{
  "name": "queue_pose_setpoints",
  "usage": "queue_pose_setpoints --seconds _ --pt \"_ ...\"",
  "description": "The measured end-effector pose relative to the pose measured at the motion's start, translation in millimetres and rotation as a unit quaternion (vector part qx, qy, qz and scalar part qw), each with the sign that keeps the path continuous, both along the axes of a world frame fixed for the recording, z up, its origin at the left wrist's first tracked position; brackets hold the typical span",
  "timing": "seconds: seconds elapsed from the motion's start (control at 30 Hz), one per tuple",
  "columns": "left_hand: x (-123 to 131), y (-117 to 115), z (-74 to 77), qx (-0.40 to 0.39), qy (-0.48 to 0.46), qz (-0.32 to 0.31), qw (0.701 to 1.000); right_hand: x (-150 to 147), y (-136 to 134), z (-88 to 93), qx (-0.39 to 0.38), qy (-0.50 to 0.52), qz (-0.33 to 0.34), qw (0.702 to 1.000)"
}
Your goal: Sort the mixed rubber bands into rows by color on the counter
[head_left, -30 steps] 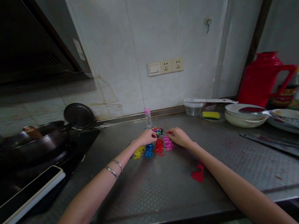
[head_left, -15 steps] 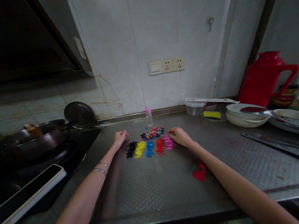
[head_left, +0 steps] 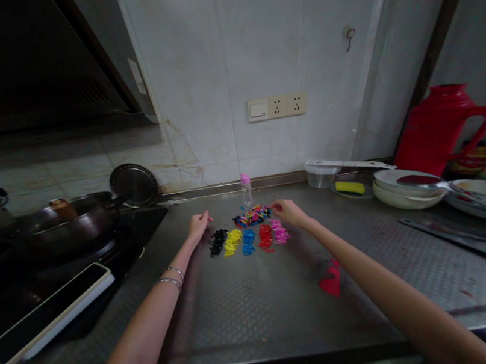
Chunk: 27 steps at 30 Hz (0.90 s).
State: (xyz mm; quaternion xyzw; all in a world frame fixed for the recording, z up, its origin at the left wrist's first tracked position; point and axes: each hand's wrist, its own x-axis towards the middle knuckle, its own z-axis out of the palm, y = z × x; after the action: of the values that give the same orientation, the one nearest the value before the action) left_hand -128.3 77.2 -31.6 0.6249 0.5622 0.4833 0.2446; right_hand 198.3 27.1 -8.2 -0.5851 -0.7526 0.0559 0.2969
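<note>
My right hand is at the right edge of a mixed pile of small rubber bands, its fingertips pinched together. Whatever they hold is too small to make out. My left hand rests on the counter left of the pile, fingers curled closed, with nothing visible in them. In front of the pile lie sorted groups: black bands, yellow bands, blue bands, red bands and pink bands. Behind it stands a clear bottle with a pink cap.
A red heart-shaped piece lies beside my right forearm. To the left are a phone and a pan on the stove. Rightward are a yellow sponge, bowls, a knife and a red thermos.
My right hand has moved from beside the pink bands to the right edge of the mixed pile. My left hand stays beside the pile. The whole view has shifted slightly.
</note>
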Motion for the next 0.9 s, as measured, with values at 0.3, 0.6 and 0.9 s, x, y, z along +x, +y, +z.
queue_pose_setpoints --seconds 0.3,0.6,0.9 --pt "1 -2 1.2 0.001 -0.001 0.001 1.0 -21 21 -7.4 -0.098 -0.022 -0.025 0.995" --pt "0 -2 0.5 0.003 -0.004 -0.004 1.0 -20 23 -4.7 -0.103 -0.045 -0.026 0.993" --pt "1 -3 1.9 -0.001 -0.002 0.001 1.0 -5 27 7.5 -0.057 -0.006 -0.043 0.997"
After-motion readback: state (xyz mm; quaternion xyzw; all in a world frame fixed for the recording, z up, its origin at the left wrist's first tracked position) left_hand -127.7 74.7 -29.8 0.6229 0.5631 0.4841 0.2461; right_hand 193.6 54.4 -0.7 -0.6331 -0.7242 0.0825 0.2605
